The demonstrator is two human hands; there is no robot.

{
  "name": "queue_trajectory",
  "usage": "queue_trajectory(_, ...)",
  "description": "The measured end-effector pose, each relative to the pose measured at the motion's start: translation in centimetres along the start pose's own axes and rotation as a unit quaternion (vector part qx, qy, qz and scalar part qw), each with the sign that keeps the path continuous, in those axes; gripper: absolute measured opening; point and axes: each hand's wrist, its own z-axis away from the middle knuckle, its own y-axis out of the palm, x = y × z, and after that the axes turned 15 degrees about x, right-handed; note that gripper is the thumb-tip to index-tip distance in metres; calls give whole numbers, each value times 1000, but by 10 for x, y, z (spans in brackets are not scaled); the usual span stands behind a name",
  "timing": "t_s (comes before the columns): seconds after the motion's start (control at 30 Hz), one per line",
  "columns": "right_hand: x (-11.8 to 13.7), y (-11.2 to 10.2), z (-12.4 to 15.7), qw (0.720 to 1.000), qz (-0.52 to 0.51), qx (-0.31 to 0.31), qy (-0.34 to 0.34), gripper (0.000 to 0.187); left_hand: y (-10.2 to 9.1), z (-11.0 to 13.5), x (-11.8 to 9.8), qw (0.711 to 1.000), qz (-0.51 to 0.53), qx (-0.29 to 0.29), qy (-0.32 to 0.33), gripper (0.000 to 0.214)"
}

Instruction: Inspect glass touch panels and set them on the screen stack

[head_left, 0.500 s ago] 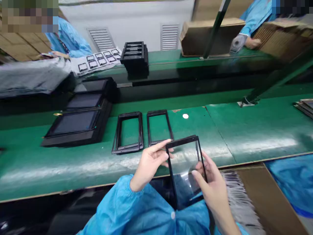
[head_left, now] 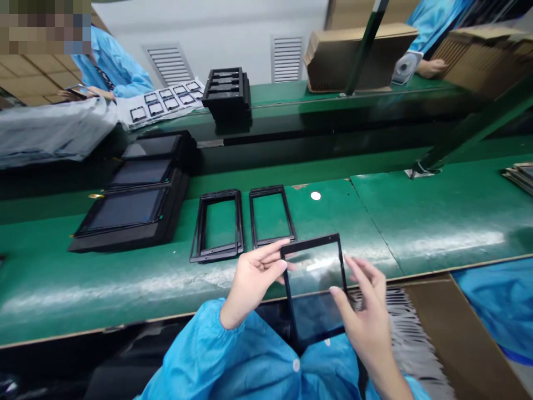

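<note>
A clear glass screen panel with a black border is held tilted in front of my chest, above the table's front edge. My left hand pinches its upper left edge between thumb and fingers. My right hand is at the panel's right side with fingers spread. Its thumb tip overlaps the glass, but whether it touches cannot be made out. Beyond the panel, two stacks of black rectangular frames, a left stack and a right stack, lie on the green table.
Dark screens lie on black foam trays at the left. A black slotted holder stands on the back shelf beside a cardboard box. A green post rises at the right. Two co-workers in blue sit across.
My right hand's fingers have come out from behind the panel and spread beside its right edge. The panel has tilted slightly, while my left hand keeps its pinch.
</note>
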Motion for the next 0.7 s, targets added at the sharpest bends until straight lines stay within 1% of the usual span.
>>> queue_trajectory(0.03,4,-6,-5,1000,6,-8,-12,51,0,2,-3,1000,-15,5,-2,44)
queue_trajectory(0.07,8,-11,-11,1000,-13,1,-12,48,1,4,-6,999,-29,11,-5,42)
queue_trajectory(0.17,22,-27,-29,988,-130,80,24,40,3,11,-14,998,-60,22,-15,40)
queue_trajectory(0.23,31,-32,-37,977,-177,110,44,31,4,16,-15,997,-75,25,-20,40)
queue_trajectory(0.3,37,-31,-40,970,-212,109,49,22,2,19,-14,996,-86,22,-19,41)
queue_trajectory(0.37,42,-28,-39,965,-239,99,49,17,-1,21,-10,995,-92,17,-18,42)
queue_trajectory(0.5,46,-24,-35,963,-252,76,51,15,-9,23,-3,992,-120,24,-31,44)
queue_trajectory(0.57,46,-24,-34,965,-247,64,51,14,-9,22,-4,987,-156,26,-27,42)
queue_trajectory(0.63,46,-21,-34,967,-240,69,52,14,-6,21,-10,970,-243,32,4,37)
queue_trajectory(0.67,46,-18,-35,967,-237,85,52,14,-3,19,-13,951,-304,45,24,36)
queue_trajectory(0.7,45,-14,-36,964,-235,110,52,14,1,17,-18,928,-364,71,41,37)
